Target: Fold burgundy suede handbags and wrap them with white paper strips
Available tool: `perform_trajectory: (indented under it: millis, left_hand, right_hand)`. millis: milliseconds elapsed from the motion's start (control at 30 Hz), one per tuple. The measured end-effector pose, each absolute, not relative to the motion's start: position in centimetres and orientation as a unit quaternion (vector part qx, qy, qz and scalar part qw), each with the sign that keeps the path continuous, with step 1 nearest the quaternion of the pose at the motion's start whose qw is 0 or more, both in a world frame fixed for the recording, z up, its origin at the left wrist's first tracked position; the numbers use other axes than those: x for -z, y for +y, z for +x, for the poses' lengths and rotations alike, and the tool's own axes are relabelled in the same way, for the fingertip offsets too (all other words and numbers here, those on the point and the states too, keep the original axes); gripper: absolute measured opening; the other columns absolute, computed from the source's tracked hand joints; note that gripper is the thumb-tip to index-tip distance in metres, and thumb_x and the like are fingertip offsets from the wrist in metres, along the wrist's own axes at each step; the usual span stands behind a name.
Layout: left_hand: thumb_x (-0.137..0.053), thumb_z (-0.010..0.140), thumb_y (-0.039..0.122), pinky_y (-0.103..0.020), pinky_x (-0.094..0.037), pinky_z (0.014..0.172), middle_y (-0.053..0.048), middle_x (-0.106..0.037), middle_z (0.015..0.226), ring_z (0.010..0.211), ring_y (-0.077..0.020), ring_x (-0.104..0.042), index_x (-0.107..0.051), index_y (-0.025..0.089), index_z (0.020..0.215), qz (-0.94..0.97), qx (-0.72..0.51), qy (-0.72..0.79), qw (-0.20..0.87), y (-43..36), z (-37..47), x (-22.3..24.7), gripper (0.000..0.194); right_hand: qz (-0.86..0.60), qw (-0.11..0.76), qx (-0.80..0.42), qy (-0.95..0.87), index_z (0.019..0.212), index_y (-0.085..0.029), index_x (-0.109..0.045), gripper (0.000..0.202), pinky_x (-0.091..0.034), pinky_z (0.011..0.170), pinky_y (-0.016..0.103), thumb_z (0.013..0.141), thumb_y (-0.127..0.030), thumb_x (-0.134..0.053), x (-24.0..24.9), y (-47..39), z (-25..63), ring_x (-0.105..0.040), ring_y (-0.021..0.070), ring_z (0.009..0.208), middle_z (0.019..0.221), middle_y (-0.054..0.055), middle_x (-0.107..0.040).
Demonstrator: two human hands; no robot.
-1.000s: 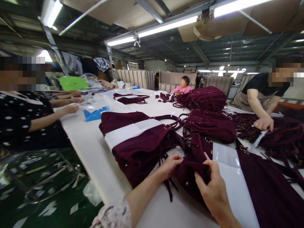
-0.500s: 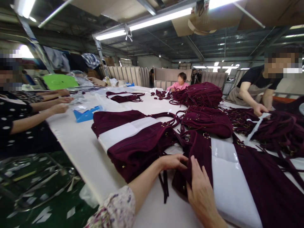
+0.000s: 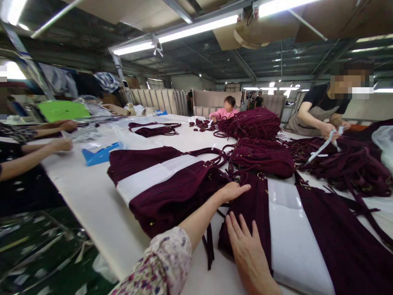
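The open right hand (image 3: 248, 246) is resting on the white-banded maroon fabric bag (image 3: 255, 205); the left hand (image 3: 231, 191), grip unclear, is touching its edge.

A blue holder (image 3: 101, 155) is resting on the white table (image 3: 89, 196), near its left edge. A person in pink (image 3: 223, 114) is occupying the table's far side. An aproned person (image 3: 316, 107) is leaning at its far right. A tube lamp (image 3: 196, 30) is hanging above it.

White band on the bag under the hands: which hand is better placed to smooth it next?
Right, I'd judge: the right hand lies palm-down on the bag, beside the white band; the left hand is near the top edge.
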State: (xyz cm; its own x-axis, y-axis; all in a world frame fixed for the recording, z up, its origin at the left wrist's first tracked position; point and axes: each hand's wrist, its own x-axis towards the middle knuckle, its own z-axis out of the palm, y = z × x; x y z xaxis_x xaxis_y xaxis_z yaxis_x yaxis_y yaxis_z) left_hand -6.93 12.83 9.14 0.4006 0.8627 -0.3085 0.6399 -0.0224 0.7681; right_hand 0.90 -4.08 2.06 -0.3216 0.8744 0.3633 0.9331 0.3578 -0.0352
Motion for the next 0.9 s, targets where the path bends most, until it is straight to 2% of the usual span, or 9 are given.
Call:
perform_trajectory:
  millis: [67,133,267,367,467,567,700,800,900]
  left_hand:
    - [-0.067,0.071,0.052,-0.043,-0.042,0.095,-0.021,-0.061,0.116,0.118,-0.0384,-0.051,-0.066,0.008,0.092,0.723,-0.153,0.569,0.361,13.1,-5.0,-9.4,0.049]
    - [-0.072,0.07,0.042,-0.044,-0.037,0.099,-0.023,-0.059,0.117,0.122,-0.0398,-0.047,-0.066,0.008,0.091,0.733,-0.176,0.591,0.286,13.4,-3.3,-9.5,0.04]
    - [-0.061,0.082,0.031,-0.035,-0.044,0.088,-0.015,-0.067,0.097,0.1,-0.0274,-0.061,-0.066,0.011,0.085,0.758,-0.19,0.585,0.218,14.6,-2.6,-8.8,0.021]
    - [-0.046,0.092,0.027,-0.026,-0.048,0.073,-0.007,-0.068,0.085,0.082,-0.0182,-0.064,-0.064,0.013,0.086,0.768,-0.192,0.575,0.208,15.3,-3.3,-7.3,0.023]
    - [-0.041,0.094,0.023,-0.025,-0.047,0.075,-0.007,-0.068,0.09,0.085,-0.0166,-0.064,-0.061,0.013,0.091,0.767,-0.195,0.584,0.181,15.1,-3.5,-5.6,0.023]
    - [-0.044,0.094,0.026,-0.028,-0.046,0.083,-0.009,-0.068,0.098,0.093,-0.0186,-0.064,-0.058,0.016,0.099,0.77,-0.185,0.594,0.143,14.8,-3.2,-5.3,0.018]
    - [-0.049,0.092,0.035,-0.038,-0.046,0.085,-0.016,-0.067,0.098,0.097,-0.0273,-0.065,-0.055,0.014,0.108,0.769,-0.138,0.617,0.095,15.8,-2.2,-7.2,0.026]
    - [-0.049,0.093,0.036,-0.041,-0.044,0.089,-0.019,-0.065,0.105,0.105,-0.03,-0.062,-0.049,0.013,0.117,0.77,-0.108,0.626,0.065,16.6,-1.2,-8.6,0.033]
    - [-0.039,0.097,0.038,-0.041,-0.044,0.09,-0.019,-0.064,0.109,0.109,-0.029,-0.06,-0.045,0.014,0.123,0.769,-0.075,0.632,0.057,16.1,-1.0,-8.5,0.036]
  right_hand:
    - [-0.561,0.164,0.088,-0.807,0.147,-0.017,-0.028,0.065,-0.03,0.104,0.067,0.084,-0.003,-0.031,-2.1,-4.1,0.9,-0.032,0.0347,0.136,0.152,0.005,-0.025]
    - [-0.559,0.167,0.087,-0.807,0.148,-0.017,-0.027,0.066,-0.031,0.104,0.067,0.084,-0.004,-0.031,-2.1,-4.1,0.9,-0.032,0.0349,0.136,0.152,0.005,-0.025]
    - [-0.558,0.168,0.075,-0.809,0.149,-0.018,-0.024,0.066,-0.03,0.105,0.066,0.084,-0.005,-0.03,-2.3,-4.0,0.8,-0.03,0.0352,0.137,0.153,0.003,-0.021]
    - [-0.555,0.152,0.044,-0.817,0.15,-0.019,-0.021,0.069,-0.029,0.105,0.067,0.083,-0.004,-0.028,-2.4,-3.8,1.1,-0.028,0.035,0.138,0.154,0.002,-0.017]
    - [-0.545,0.129,-0.004,-0.828,0.151,-0.019,-0.017,0.076,-0.027,0.105,0.067,0.077,-0.004,-0.031,-2.5,-3.5,1.7,-0.025,0.035,0.139,0.155,0.0,-0.014]
    - [-0.527,0.122,-0.046,-0.84,0.151,-0.018,-0.013,0.085,-0.024,0.107,0.067,0.07,-0.008,-0.038,-2.8,-3.7,2.4,-0.02,0.0348,0.141,0.156,-0.001,-0.011]
    - [-0.491,0.137,-0.083,-0.856,0.152,-0.021,-0.012,0.092,-0.016,0.108,0.068,0.065,-0.016,-0.043,-3.9,-4.8,3.1,-0.015,0.0347,0.142,0.157,-0.001,-0.009]
    - [-0.483,0.158,-0.082,-0.857,0.152,-0.023,-0.013,0.09,-0.012,0.11,0.067,0.067,-0.018,-0.045,-4.5,-5.6,3.3,-0.013,0.0346,0.142,0.157,-0.001,-0.011]
    - [-0.482,0.152,-0.07,-0.86,0.151,-0.026,-0.016,0.083,-0.014,0.108,0.07,0.074,-0.015,-0.043,-4.0,-5.4,3.3,-0.017,0.0352,0.141,0.156,0.001,-0.019]
